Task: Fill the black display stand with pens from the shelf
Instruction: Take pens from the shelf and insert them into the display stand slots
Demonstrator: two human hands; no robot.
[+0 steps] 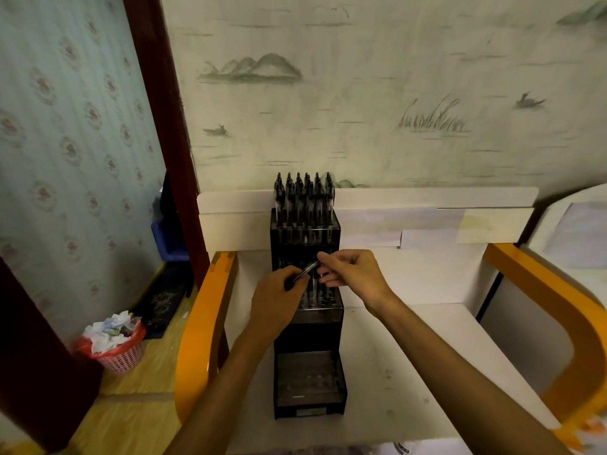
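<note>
One black display stand (307, 326) stood upright on the white shelf (404, 362), its three tiers stepping toward us. We could not count the pens (303, 200) packed in its top tier; rows overlapped. Our left hand (277, 305) was closed around one dark pen (303, 274), slanted over the middle tier, while our right hand (353, 272) pinched its upper end with narrowed fingers. Two orange rails (203, 323) flanked the shelf. Beyond hung wallpaper with painted hills; one pink wastebasket (115, 348) sat on the floor at left.
</note>
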